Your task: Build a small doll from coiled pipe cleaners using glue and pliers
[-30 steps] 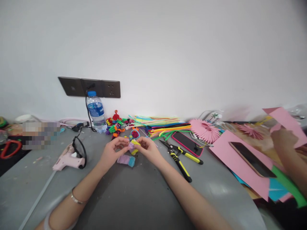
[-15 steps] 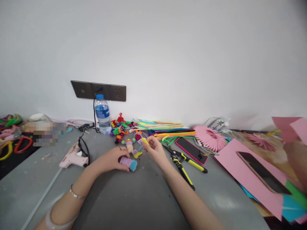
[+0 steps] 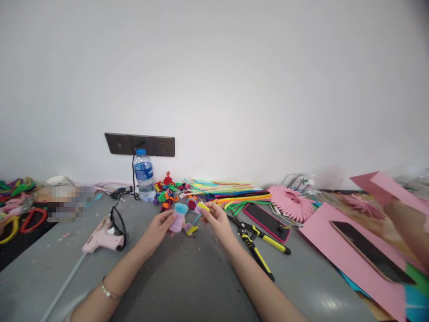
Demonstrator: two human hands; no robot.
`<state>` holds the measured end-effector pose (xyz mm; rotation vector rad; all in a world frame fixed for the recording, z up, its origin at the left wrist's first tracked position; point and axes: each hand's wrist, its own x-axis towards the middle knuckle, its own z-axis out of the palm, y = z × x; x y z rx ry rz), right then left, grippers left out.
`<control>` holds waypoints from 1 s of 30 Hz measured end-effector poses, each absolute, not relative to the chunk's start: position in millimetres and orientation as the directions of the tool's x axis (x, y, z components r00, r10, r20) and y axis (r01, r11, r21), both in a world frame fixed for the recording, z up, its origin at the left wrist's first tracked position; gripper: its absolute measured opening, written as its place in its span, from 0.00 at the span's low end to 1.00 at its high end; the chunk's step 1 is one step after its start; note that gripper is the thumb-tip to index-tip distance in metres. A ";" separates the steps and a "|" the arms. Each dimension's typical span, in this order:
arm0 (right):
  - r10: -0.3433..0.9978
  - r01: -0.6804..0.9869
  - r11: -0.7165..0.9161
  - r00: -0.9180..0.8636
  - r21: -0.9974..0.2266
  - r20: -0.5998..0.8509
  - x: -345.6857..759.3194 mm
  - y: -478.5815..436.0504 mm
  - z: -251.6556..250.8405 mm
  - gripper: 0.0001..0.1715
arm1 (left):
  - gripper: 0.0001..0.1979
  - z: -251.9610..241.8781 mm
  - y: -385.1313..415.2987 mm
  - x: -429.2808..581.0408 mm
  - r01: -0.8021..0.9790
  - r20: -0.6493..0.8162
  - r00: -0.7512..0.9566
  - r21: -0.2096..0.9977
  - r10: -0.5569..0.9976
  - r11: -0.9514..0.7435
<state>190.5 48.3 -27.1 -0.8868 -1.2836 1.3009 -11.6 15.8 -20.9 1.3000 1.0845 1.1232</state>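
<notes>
Plainly in left hand (image 3: 154, 235): lilac roll (image 3: 178, 221)

Illumination is soft and moderately bright. The plain white wall (image 3: 234, 89) is brightest near centre, darkening at the upper right corner. The smooth grey tabletop (image 3: 187, 286) shows glare at lower right and shadow between the bare forearms (image 3: 127, 268). Wide-angle distortion stretches the edges. A co-worker's hand (image 3: 402, 210) is blurred.

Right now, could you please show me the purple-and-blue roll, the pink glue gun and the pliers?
Purple-and-blue roll (image 3: 177, 220), head view: its purple part.
Pink glue gun (image 3: 98, 237), head view: its body.
Pliers (image 3: 252, 248), head view: the handle nearer the camera.
</notes>
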 end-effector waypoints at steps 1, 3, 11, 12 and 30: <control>0.971 -0.174 0.132 -0.175 -0.976 0.163 189.9 48.4 -27.2 0.26 | 0.29 -21.4 14.8 -9.3 -0.047 0.003 0.169 0.999 0.986 0.005; 0.970 -0.177 0.128 -0.183 -0.976 0.160 188.4 48.4 -27.6 0.26 | 0.30 -21.3 13.6 -6.5 -0.098 -0.040 0.209 0.993 0.977 0.061; 0.977 -0.222 0.088 -0.172 -0.971 0.127 182.3 47.7 -31.3 0.29 | 0.29 -18.5 15.9 -4.4 -0.236 -0.144 0.161 0.955 0.976 0.180; 0.977 -0.227 0.087 -0.171 -0.970 0.128 182.1 47.6 -31.7 0.29 | 0.28 -18.9 16.1 -4.0 -0.252 -0.150 0.158 0.949 0.976 0.187; 0.958 -0.222 0.152 -0.205 -0.963 0.199 183.5 47.6 -34.1 0.20 | 0.26 -22.9 12.3 -1.4 -0.133 -0.089 0.123 0.986 0.988 0.105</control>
